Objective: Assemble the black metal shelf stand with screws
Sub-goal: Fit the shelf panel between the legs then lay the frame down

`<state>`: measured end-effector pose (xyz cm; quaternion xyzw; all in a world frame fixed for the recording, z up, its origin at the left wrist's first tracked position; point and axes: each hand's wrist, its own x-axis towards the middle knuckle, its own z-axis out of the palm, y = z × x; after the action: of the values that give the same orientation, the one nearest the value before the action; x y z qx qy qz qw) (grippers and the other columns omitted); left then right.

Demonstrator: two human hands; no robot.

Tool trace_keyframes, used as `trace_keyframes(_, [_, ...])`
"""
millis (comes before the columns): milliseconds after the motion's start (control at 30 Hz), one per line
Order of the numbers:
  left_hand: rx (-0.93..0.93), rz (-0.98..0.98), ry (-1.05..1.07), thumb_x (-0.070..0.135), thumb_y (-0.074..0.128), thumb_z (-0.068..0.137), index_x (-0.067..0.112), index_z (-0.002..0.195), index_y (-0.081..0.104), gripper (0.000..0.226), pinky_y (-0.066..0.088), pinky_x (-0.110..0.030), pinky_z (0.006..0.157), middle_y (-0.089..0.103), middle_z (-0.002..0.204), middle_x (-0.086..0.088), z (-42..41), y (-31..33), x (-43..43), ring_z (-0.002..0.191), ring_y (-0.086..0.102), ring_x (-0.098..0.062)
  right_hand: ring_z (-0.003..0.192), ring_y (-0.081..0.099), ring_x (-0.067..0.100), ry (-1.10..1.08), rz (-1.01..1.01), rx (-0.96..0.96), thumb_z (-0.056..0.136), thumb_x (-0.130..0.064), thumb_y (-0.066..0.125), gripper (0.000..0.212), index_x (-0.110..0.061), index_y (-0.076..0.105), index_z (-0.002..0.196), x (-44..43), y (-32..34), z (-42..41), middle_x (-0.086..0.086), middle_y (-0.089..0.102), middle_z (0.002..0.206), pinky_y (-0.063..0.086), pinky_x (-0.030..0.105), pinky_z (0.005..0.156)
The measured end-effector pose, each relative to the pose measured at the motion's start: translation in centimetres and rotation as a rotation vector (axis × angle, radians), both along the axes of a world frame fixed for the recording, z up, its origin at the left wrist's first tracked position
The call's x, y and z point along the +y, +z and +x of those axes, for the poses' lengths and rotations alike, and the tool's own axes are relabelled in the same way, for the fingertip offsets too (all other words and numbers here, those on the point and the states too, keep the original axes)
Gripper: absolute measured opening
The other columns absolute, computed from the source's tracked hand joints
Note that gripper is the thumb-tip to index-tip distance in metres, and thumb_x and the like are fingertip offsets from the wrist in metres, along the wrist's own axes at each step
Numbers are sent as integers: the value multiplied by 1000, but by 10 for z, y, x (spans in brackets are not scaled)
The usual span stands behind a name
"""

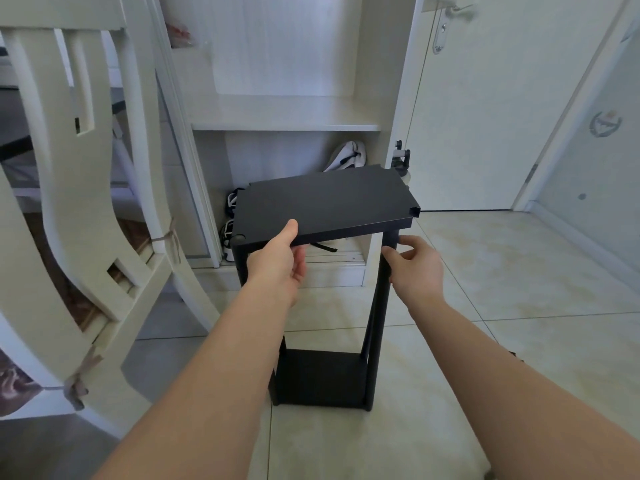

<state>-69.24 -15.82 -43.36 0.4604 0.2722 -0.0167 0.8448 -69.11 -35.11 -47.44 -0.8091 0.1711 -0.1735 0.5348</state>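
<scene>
Squarely in the middle of the frame, the black metal shelf stand (311,213) rests on the glossy pale tiled floor (485,271), its matte, flat rectangular top panel (346,195) with notched corners set above slim round posts and a lower shelf (318,372) near the bottom. The left hand (280,265) grips the panel's near edge, thumb on top and fingers underneath, while the right hand (415,268) curls its fingers round the right front post (379,323) just below the panel's open corner notch. Bare tiles lie open toward the right and lower edges, but a white wooden chair (69,202) crowds the left, and a white cabinet (287,112) with shoes (348,155) in its lower compartment and a white door (467,116) stand close behind.
</scene>
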Motion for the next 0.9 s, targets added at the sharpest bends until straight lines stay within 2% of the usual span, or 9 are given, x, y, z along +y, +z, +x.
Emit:
trace_keyframes(100, [-1,5,-4,32,83,81,16,107,65,35,56,-21,58,72,90,0,0,1,0,72,66,-10,78,68,23,-10,-40,13,97,-32,64,21,-21,61,115,-5,-3,3,2,68,88,50,30,61])
trace_keyframes(233, [-2,6,-11,33,83,81,15,108,66,36,56,-20,57,72,89,0,-1,1,-2,71,65,-9,73,63,15,-14,-87,13,96,-30,63,13,-22,58,106,-12,-5,3,-3,65,80,43,29,57])
trace_keyframes(400, [0,20,-11,32,83,81,16,107,65,35,55,-21,55,71,89,0,1,-1,-1,71,65,-9,69,59,10,-87,-72,11,95,-27,59,14,-21,57,107,-30,-8,-3,-5,62,79,40,28,54])
trace_keyframes(600, [2,75,-12,32,81,83,16,109,64,35,57,-20,60,71,94,0,0,-5,-5,71,64,-9,79,70,24,-107,-20,24,95,-25,57,15,-21,56,110,-46,-11,-10,0,67,86,49,32,61])
trace_keyframes(767, [14,143,-15,32,82,82,15,114,62,41,57,-20,61,72,107,-2,-1,-10,-8,71,64,-9,77,71,27,-110,24,3,96,-25,59,10,-24,55,105,-51,-13,-12,1,66,86,55,36,62])
trace_keyframes(900, [9,180,-17,31,82,83,15,112,65,37,54,-16,53,74,108,-2,-1,-14,-9,66,64,-7,73,70,25,-107,36,-6,96,-26,61,12,-23,56,107,-53,-14,-13,4,68,88,54,34,59])
